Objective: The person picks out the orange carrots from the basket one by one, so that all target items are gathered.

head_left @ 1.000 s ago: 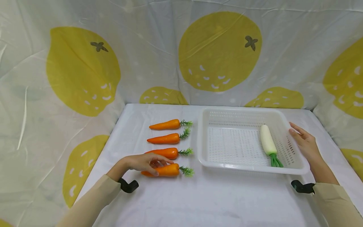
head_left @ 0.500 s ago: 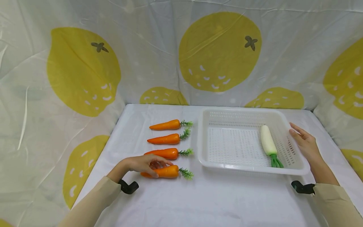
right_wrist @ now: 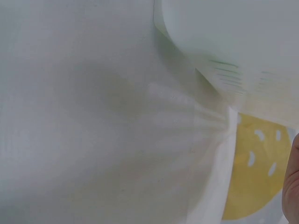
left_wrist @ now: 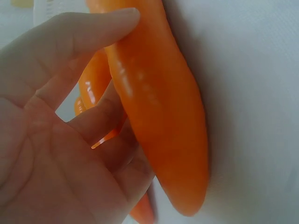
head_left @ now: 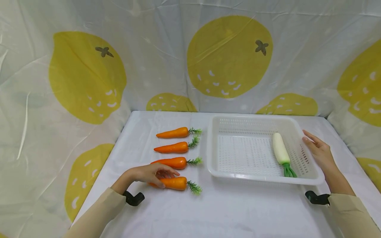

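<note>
In the head view my left hand holds the nearest orange carrot by its tapered half, close over the white cloth. The left wrist view shows the thumb on the top of this carrot and the other fingers bent along its far side. Its leafy green end points right. My right hand rests at the right rim of a white plastic basket, fingers extended. Only a sliver of that hand shows in the right wrist view. Inside the basket lies a white radish with green stems.
Three more carrots lie in a column behind the held one: a near one, a middle one and a far one. White cloth covers the table. A lemon-print curtain stands behind and at both sides.
The nearest carrot has shifted slightly towards me, and its leafy end has swung forward, widening the gap to the carrot behind. My right hand and the basket stay put.
</note>
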A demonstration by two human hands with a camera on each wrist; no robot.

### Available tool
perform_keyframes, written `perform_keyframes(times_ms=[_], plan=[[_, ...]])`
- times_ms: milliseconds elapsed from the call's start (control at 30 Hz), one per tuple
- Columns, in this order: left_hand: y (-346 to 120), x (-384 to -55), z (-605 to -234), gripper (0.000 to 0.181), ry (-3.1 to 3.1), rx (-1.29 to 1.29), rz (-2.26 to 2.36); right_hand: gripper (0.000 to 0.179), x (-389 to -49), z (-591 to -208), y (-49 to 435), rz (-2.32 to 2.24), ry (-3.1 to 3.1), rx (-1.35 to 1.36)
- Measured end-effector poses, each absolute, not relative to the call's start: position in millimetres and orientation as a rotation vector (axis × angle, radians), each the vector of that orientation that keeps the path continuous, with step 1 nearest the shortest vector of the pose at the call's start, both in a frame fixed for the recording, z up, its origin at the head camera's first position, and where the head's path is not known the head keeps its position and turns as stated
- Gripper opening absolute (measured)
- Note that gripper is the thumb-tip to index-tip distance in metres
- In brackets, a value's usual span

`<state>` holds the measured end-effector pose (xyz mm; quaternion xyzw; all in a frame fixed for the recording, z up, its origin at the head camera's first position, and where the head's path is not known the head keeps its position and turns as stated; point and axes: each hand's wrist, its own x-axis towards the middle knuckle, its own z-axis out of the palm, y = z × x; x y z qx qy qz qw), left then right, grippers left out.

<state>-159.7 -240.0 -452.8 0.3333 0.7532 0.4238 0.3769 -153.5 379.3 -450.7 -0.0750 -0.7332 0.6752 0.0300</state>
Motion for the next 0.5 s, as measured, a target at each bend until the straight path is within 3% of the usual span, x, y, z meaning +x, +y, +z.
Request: perform_keyframes(times_ms=[500], plan=[[-238.2, -157.9, -450.0, 0.058, 1.936, 0.855, 1.087, 0.047, -153.5, -451.2, 380.7, 2.103, -2.262, -0.226]])
